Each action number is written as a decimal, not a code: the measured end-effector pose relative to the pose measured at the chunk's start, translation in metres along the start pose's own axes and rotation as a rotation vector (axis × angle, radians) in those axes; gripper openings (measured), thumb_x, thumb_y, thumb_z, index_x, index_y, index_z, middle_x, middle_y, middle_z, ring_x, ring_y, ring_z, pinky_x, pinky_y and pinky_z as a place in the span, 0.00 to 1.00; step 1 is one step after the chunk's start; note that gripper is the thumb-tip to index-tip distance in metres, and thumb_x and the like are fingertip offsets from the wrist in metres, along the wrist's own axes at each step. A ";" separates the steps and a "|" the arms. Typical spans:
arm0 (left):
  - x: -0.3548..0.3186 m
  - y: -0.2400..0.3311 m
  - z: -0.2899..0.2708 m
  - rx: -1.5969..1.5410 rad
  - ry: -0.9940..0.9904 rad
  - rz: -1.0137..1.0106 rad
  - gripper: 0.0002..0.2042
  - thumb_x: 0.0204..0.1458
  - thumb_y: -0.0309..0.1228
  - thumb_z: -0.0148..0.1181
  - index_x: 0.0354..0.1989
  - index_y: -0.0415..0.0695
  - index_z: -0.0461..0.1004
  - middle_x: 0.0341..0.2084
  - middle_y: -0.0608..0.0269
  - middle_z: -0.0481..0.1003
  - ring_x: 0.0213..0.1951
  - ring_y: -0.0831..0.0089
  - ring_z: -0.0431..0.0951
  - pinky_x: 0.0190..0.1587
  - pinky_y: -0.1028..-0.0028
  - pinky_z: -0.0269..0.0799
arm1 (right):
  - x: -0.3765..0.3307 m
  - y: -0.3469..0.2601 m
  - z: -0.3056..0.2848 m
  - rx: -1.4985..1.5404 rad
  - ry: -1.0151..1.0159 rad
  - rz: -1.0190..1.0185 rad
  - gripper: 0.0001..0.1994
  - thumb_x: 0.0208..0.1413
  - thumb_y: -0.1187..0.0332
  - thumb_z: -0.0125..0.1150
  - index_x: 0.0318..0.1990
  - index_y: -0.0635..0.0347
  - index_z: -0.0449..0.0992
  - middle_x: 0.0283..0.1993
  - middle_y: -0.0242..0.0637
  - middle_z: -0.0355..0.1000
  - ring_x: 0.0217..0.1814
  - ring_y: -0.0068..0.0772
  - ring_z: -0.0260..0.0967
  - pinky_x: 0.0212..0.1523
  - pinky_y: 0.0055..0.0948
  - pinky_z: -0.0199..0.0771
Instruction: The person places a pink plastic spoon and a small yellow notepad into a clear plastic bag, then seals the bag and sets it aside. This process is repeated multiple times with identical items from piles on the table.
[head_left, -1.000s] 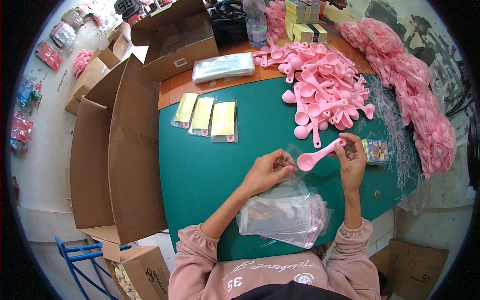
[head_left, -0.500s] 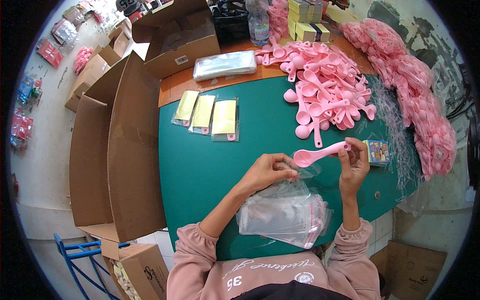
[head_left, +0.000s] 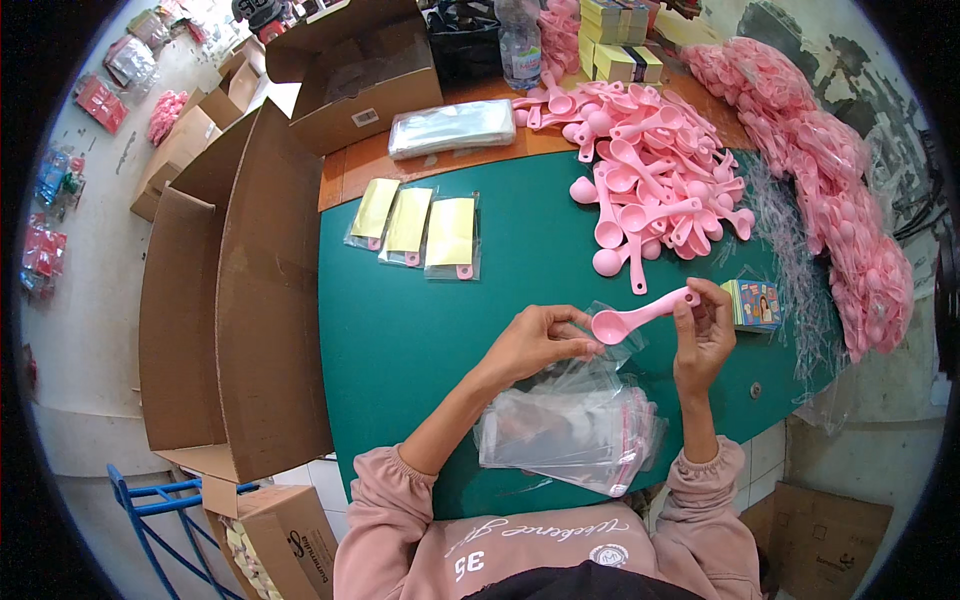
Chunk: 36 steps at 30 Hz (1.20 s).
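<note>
Between the fingertips of my right hand (head_left: 706,325) is the handle end of a pink measuring spoon (head_left: 640,316), its bowl pointing left. My left hand (head_left: 545,341) pinches a clear plastic bag (head_left: 628,350) whose mouth lies by the spoon's bowl; the film is thin and its edges are hard to make out. Below both hands, a loose stack of clear bags (head_left: 560,430) rests on the green table mat (head_left: 400,350). A small stack of printed cards (head_left: 756,304) sits just right of my right hand.
Packed bags with yellow cards (head_left: 450,232) lie at the left. A heap of pink spoons (head_left: 655,170) fills the back right, beside long bagged bundles (head_left: 800,150). A bundle of clear bags (head_left: 450,129) lies at the back. Tall cardboard boxes (head_left: 270,300) border the table's left edge.
The spoon has rotated slightly, so its hollow shows more, and has shifted a little right and down. The bag film at my left fingers has spread up around the bowl.
</note>
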<state>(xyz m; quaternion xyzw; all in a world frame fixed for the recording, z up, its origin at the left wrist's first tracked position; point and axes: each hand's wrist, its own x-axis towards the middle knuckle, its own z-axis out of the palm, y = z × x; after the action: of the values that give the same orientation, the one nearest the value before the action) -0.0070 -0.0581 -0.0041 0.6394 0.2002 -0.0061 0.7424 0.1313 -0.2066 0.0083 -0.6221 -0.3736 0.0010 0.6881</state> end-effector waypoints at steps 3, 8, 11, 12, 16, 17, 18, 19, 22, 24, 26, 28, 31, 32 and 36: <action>0.000 0.002 0.002 -0.020 -0.003 0.013 0.14 0.45 0.30 0.61 0.40 0.36 0.73 0.28 0.60 0.78 0.30 0.80 0.75 0.36 0.81 0.68 | 0.001 -0.004 0.002 0.076 -0.030 0.087 0.12 0.51 0.78 0.54 0.44 0.65 0.66 0.34 0.32 0.65 0.33 0.18 0.65 0.34 0.18 0.72; 0.001 -0.004 0.001 -0.075 -0.105 0.009 0.19 0.47 0.32 0.61 0.46 0.36 0.69 0.34 0.61 0.75 0.36 0.80 0.73 0.39 0.80 0.68 | 0.002 -0.007 0.005 0.124 -0.210 0.271 0.15 0.50 0.78 0.56 0.46 0.65 0.64 0.34 0.34 0.67 0.34 0.20 0.67 0.35 0.18 0.71; 0.000 -0.002 0.004 -0.103 -0.135 0.087 0.19 0.52 0.35 0.56 0.48 0.35 0.68 0.37 0.61 0.74 0.38 0.81 0.71 0.40 0.80 0.67 | -0.002 0.001 0.005 0.180 -0.284 0.343 0.15 0.49 0.79 0.57 0.43 0.63 0.60 0.34 0.36 0.70 0.35 0.21 0.68 0.36 0.19 0.71; -0.001 0.001 0.002 -0.067 -0.140 0.046 0.19 0.54 0.37 0.52 0.49 0.35 0.67 0.38 0.61 0.73 0.39 0.80 0.71 0.41 0.80 0.67 | -0.001 0.001 0.004 0.180 -0.282 0.346 0.15 0.49 0.79 0.57 0.43 0.63 0.60 0.34 0.36 0.70 0.35 0.21 0.68 0.36 0.19 0.71; -0.003 -0.001 0.000 -0.165 -0.180 -0.083 0.19 0.59 0.40 0.42 0.47 0.34 0.68 0.35 0.61 0.74 0.37 0.80 0.71 0.39 0.81 0.67 | 0.001 -0.001 0.003 0.199 -0.191 0.336 0.13 0.50 0.79 0.56 0.42 0.63 0.61 0.34 0.36 0.70 0.35 0.20 0.68 0.37 0.20 0.70; -0.001 -0.003 0.000 -0.165 -0.180 -0.083 0.19 0.59 0.40 0.42 0.47 0.34 0.68 0.35 0.61 0.74 0.37 0.80 0.71 0.39 0.81 0.67 | 0.000 0.000 0.004 0.198 -0.192 0.316 0.11 0.51 0.77 0.55 0.41 0.64 0.62 0.35 0.36 0.70 0.34 0.20 0.67 0.36 0.20 0.70; 0.001 -0.005 -0.002 -0.028 -0.174 -0.023 0.19 0.59 0.39 0.41 0.46 0.34 0.69 0.34 0.61 0.74 0.36 0.80 0.72 0.38 0.81 0.68 | -0.002 0.001 0.003 0.198 -0.192 0.315 0.11 0.51 0.77 0.55 0.41 0.64 0.62 0.35 0.36 0.70 0.34 0.20 0.67 0.36 0.20 0.70; 0.002 -0.006 -0.002 0.108 -0.166 0.037 0.18 0.60 0.38 0.40 0.44 0.35 0.70 0.32 0.62 0.75 0.35 0.79 0.73 0.37 0.81 0.69 | -0.004 0.002 0.002 0.159 -0.257 0.293 0.10 0.54 0.70 0.54 0.40 0.64 0.64 0.37 0.37 0.69 0.36 0.23 0.67 0.38 0.23 0.69; -0.002 0.002 0.005 -0.071 -0.051 0.075 0.18 0.59 0.38 0.40 0.41 0.35 0.71 0.29 0.62 0.75 0.33 0.79 0.73 0.36 0.81 0.69 | 0.000 -0.004 0.005 -0.013 -0.449 0.092 0.19 0.56 0.54 0.49 0.39 0.63 0.70 0.42 0.40 0.68 0.41 0.31 0.66 0.43 0.29 0.67; -0.004 0.007 0.003 -0.007 -0.024 0.100 0.18 0.59 0.38 0.40 0.41 0.35 0.71 0.30 0.62 0.75 0.33 0.79 0.74 0.36 0.81 0.69 | 0.007 -0.014 0.005 -0.151 -0.573 -0.093 0.25 0.55 0.45 0.45 0.39 0.62 0.73 0.44 0.42 0.67 0.45 0.35 0.64 0.46 0.33 0.65; -0.006 0.010 -0.001 0.058 0.010 0.124 0.18 0.59 0.38 0.40 0.40 0.35 0.71 0.30 0.61 0.76 0.33 0.79 0.74 0.36 0.81 0.69 | 0.014 -0.019 -0.001 -0.037 -0.591 -0.003 0.30 0.51 0.38 0.42 0.39 0.58 0.75 0.49 0.42 0.64 0.52 0.39 0.59 0.51 0.36 0.60; -0.009 0.014 -0.005 -0.052 0.015 0.115 0.19 0.59 0.39 0.41 0.40 0.35 0.72 0.30 0.61 0.75 0.33 0.79 0.74 0.35 0.82 0.69 | 0.036 -0.016 -0.032 -0.368 -0.506 0.089 0.27 0.52 0.42 0.45 0.40 0.58 0.75 0.54 0.43 0.60 0.54 0.38 0.58 0.52 0.34 0.60; -0.012 0.018 -0.013 -0.062 0.016 0.153 0.19 0.59 0.40 0.41 0.40 0.36 0.72 0.31 0.61 0.75 0.32 0.79 0.74 0.35 0.82 0.69 | 0.057 0.014 -0.096 -0.864 -0.044 0.304 0.22 0.53 0.50 0.50 0.42 0.59 0.75 0.52 0.47 0.62 0.51 0.44 0.61 0.50 0.38 0.61; -0.012 0.023 -0.012 -0.066 0.010 0.159 0.19 0.59 0.40 0.41 0.40 0.36 0.72 0.31 0.61 0.75 0.32 0.79 0.74 0.35 0.82 0.69 | 0.056 0.030 -0.124 -1.200 -0.019 0.309 0.21 0.52 0.52 0.51 0.43 0.60 0.74 0.49 0.47 0.64 0.48 0.46 0.63 0.48 0.40 0.62; -0.013 0.026 -0.016 -0.064 -0.007 0.180 0.19 0.59 0.41 0.41 0.41 0.37 0.72 0.32 0.60 0.75 0.33 0.80 0.74 0.33 0.82 0.68 | 0.051 0.039 -0.154 -1.373 -0.074 0.503 0.22 0.50 0.54 0.54 0.47 0.62 0.71 0.41 0.48 0.68 0.41 0.52 0.67 0.44 0.41 0.65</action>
<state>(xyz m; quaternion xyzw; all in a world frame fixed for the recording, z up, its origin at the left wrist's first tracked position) -0.0168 -0.0418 0.0230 0.6306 0.1393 0.0651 0.7608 0.2657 -0.3059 0.0095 -0.9797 -0.1590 -0.0545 0.1088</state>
